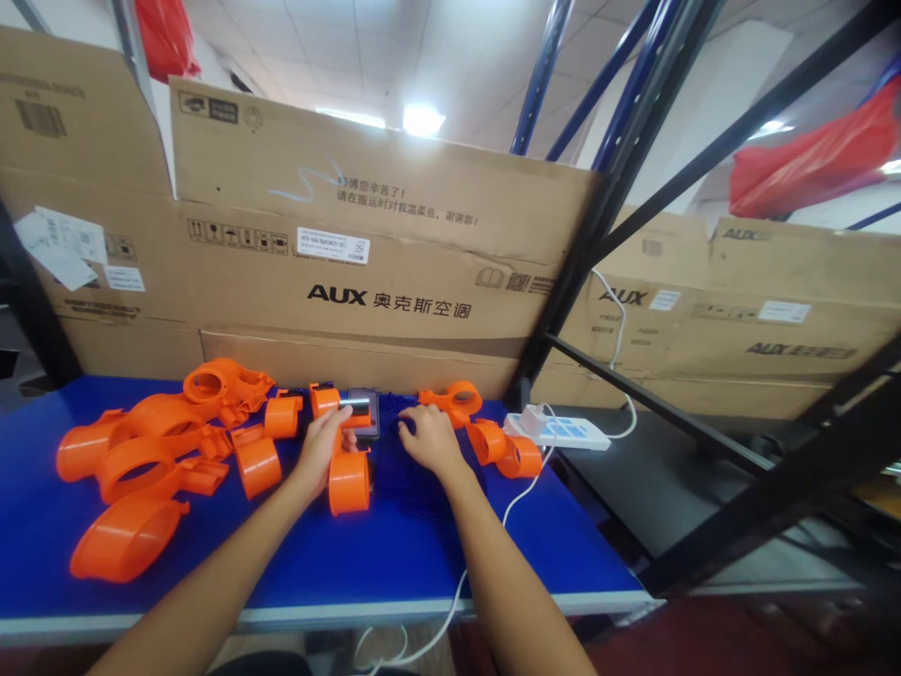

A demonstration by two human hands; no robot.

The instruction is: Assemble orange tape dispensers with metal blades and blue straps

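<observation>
My left hand (pixel 322 449) is closed around an orange plastic part (pixel 350 422) with a shiny silver cylinder (pixel 358 407) at its top. Just beneath that hand an orange ring piece (pixel 349 483) stands on the blue table. To the right, my right hand (pixel 431 437) reaches down among small dark blue pieces (pixel 398 404), its fingers curled and thumb bent in. Whatever lies between those fingertips is too small and dark to name. A dark flat box-like object (pixel 373 427) sits behind my left hand, partly covered.
Several orange ring-shaped parts (pixel 137 469) lie on the left of the blue table (pixel 282 568). More orange rings (pixel 522 456) are at right, beside a white power strip (pixel 563 430) with a trailing cable (pixel 508 512). Cardboard (pixel 394 253) walls the back; a black rack post (pixel 563 310) rises there.
</observation>
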